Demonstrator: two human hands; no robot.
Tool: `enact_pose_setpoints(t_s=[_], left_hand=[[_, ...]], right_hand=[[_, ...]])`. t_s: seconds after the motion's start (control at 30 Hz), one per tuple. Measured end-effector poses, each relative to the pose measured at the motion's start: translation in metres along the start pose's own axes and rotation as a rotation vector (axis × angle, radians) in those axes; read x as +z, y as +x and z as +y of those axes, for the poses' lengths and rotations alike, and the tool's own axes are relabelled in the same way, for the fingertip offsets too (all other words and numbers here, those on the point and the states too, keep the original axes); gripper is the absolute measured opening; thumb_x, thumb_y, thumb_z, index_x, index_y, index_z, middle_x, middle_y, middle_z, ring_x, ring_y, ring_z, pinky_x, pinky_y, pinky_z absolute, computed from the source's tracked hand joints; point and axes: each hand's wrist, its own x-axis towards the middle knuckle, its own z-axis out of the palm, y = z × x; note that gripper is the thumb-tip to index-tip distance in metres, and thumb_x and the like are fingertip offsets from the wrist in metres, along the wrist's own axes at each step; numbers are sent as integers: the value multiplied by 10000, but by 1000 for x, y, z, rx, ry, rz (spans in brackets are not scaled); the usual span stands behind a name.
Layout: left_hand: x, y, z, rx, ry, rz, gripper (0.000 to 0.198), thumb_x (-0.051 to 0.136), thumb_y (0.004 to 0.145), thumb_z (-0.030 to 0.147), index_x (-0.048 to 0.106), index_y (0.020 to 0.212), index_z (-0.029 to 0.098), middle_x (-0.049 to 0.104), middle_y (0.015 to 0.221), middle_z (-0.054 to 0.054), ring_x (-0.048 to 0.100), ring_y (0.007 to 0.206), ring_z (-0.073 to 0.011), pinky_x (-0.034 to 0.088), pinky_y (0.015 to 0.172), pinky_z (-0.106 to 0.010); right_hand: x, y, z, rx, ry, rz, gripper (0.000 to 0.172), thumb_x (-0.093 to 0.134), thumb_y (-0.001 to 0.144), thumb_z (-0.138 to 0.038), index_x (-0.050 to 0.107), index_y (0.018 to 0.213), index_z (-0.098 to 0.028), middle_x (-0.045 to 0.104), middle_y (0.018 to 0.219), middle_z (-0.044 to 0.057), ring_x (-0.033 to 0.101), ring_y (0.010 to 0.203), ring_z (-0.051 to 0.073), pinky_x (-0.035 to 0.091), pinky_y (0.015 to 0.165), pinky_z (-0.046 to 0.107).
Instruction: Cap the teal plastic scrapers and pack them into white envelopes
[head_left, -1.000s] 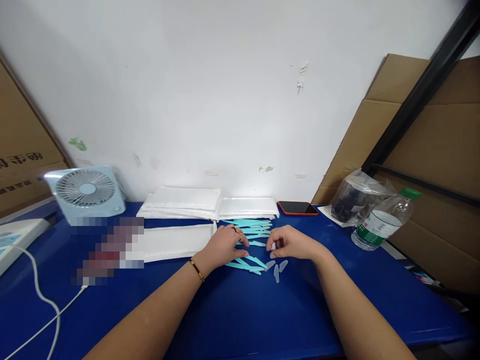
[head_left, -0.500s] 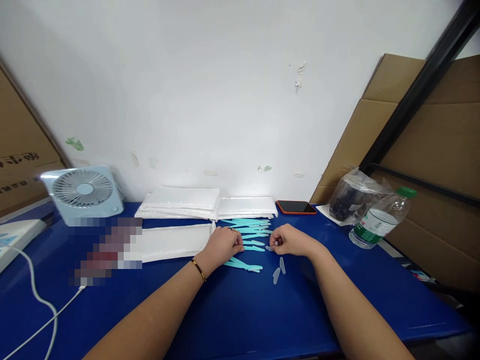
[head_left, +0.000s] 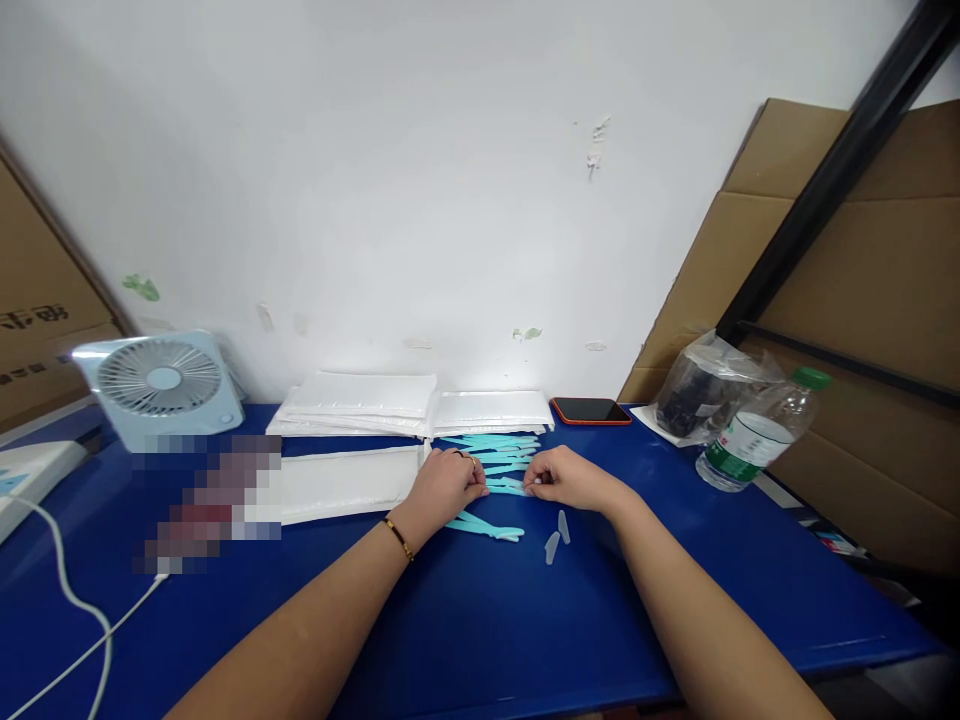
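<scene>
On the blue surface (head_left: pixel 600 620), in the head view, the left hand (head_left: pixel 450 482) is clamped on the left end of a teal stick (head_left: pixel 504 486), apparently to steady it. Two clear caps (head_left: pixel 552 548) lie just beside the right hand (head_left: pixel 559 478), probably for easy reach. That hand's fingertips are pinched together at the stick's right end, seemingly on another such cap, mostly hidden. More teal sticks (head_left: pixel 510 451) lie beyond, seemingly central to suit both hands; white packets (head_left: pixel 345 478) sit leftward, off the working spot.
</scene>
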Motion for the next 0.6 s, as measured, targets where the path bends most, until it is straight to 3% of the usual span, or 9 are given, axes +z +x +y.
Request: enact_pose_setpoints(t_s=[0.17, 0.23, 0.4, 0.6], left_hand=[[1, 2, 4, -13, 31, 45, 121, 619, 770, 329, 657, 806, 220, 656, 833, -18, 545, 872, -213, 321, 743, -311], [-7, -3, 4, 13, 29, 54, 183, 631, 757, 366, 650, 878, 230, 645, 893, -23, 540, 909, -217, 321, 756, -312], [-34, -19, 2, 178, -80, -203, 276, 709, 642, 466, 662, 809, 251, 643, 806, 21, 566, 774, -159, 328, 720, -270], [-34, -19, 1, 157, -107, -316, 157, 654, 717, 376, 660, 743, 221, 659, 721, 36, 564, 661, -112, 328, 637, -221]], right_hand=[[-5, -1, 2, 22, -19, 70, 138, 566, 744, -202, 693, 789, -174, 646, 737, 36, 561, 646, 137, 400, 585, 220], [-14, -10, 5, 36, 49, 13, 157, 630, 706, -241, 693, 837, -182, 631, 797, 34, 560, 659, 133, 416, 581, 214], [-27, -25, 7, 35, 162, -345, 302, 754, 555, -278, 704, 838, -187, 612, 805, 9, 550, 634, 114, 417, 528, 183], [-17, -18, 12, 113, 104, -317, 224, 710, 594, -307, 699, 765, -162, 620, 663, -5, 550, 588, 110, 401, 519, 185]])
